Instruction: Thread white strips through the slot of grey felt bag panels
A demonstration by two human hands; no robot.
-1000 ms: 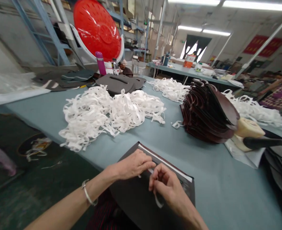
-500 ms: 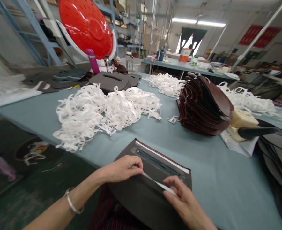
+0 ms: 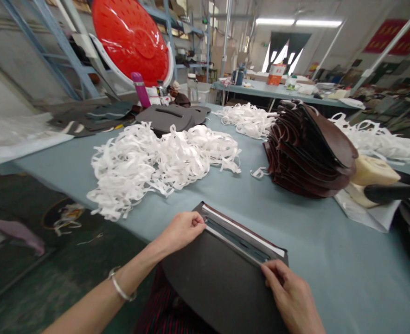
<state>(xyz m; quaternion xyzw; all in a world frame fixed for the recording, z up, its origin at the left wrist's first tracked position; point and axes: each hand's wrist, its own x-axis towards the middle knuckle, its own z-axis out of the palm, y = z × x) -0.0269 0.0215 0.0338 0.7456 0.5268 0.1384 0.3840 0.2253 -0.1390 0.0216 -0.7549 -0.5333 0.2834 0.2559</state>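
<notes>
A dark grey panel [image 3: 222,283] with a rounded near edge lies partly on the table and partly over my lap. Near its straight far edge is a long slot [image 3: 240,239], and a white strip [image 3: 243,230] runs along the far side of that slot. Between my hands a second narrow white strip [image 3: 233,246] is stretched along the slot's near side. My left hand [image 3: 186,229] pinches its left end, with a bracelet [image 3: 121,285] on that wrist. My right hand [image 3: 285,283] is closed on the right end.
Piles of loose white strips [image 3: 170,157] lie ahead on the blue-grey table [image 3: 177,208]. To the right stand stacked dark brown panels [image 3: 302,153], a yellowish block [image 3: 375,174] and a black handle [image 3: 396,192]. A purple bottle [image 3: 140,90] stands behind.
Both hands have moved up the panel to the slot and farther apart. The strip between them, slanted and twisted before, is now straight along the slot's near side.
</notes>
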